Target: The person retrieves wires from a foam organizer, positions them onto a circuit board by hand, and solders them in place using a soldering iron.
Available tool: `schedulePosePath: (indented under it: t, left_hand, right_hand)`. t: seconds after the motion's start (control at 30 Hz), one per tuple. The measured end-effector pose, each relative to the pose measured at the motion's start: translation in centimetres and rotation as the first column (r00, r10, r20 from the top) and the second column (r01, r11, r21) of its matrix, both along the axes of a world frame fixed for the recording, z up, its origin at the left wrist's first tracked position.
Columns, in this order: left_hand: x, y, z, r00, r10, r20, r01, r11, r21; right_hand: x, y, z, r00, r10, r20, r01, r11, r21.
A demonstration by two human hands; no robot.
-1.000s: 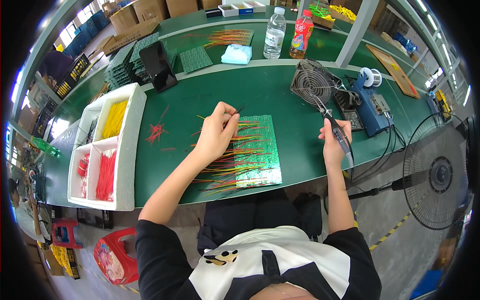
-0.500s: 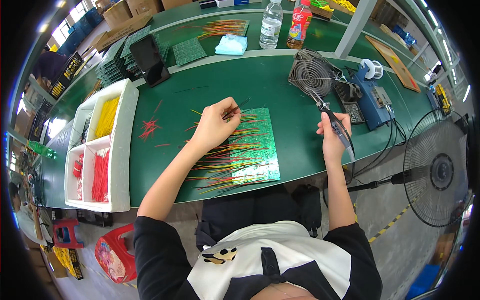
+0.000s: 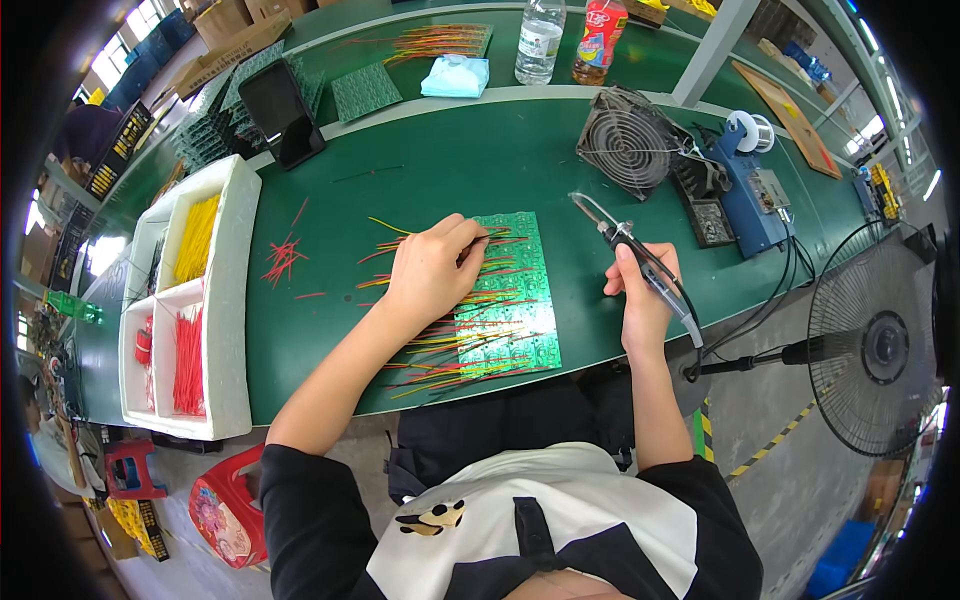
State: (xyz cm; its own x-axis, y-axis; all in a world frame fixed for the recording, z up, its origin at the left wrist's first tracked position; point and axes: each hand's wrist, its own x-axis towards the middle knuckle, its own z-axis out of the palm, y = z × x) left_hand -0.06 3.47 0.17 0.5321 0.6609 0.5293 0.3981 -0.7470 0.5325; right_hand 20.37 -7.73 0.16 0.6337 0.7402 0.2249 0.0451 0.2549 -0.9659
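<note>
My right hand (image 3: 648, 305) is closed around the handle of a soldering iron (image 3: 652, 272), its tip with a curved metal feed tube pointing up and left, apart from the board. A green circuit board (image 3: 510, 290) lies flat on the bench between my hands. Rows of red, yellow and black wires (image 3: 440, 345) stick out over its left side. My left hand (image 3: 435, 268) rests above these wires at the board's upper left, thumb and fingers pinched on a thin wire, its end mostly hidden by the fingers.
At left stands a white foam box (image 3: 235, 300) with yellow and red wires. Loose red wires (image 3: 285, 260) lie beside it. A small fan (image 3: 628, 145), a blue soldering unit (image 3: 745, 200) and a solder spool (image 3: 750, 132) stand at right. Behind are a phone (image 3: 282, 120) and two bottles (image 3: 540, 45).
My left hand has lowered slightly toward the board with the wire. My right hand has moved left with the soldering iron, whose tip has swung away from the fan's holder.
</note>
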Motion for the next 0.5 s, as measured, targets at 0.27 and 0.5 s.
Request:
schedulePosePath:
  t: [0.27,0.5]
  left_hand:
    - [0.06,0.28,-0.75,1.0,-0.014,-0.019,0.014,1.0,0.021]
    - [0.12,0.25,-0.83,1.0,-0.011,0.02,0.011,0.999,-0.042]
  right_hand:
    - [-0.57,-0.84,-0.8,0.994,0.06,-0.094,-0.062,0.998,-0.023]
    - [-0.51,-1.04,-0.6,0.988,0.104,-0.114,-0.107,0.994,-0.018]
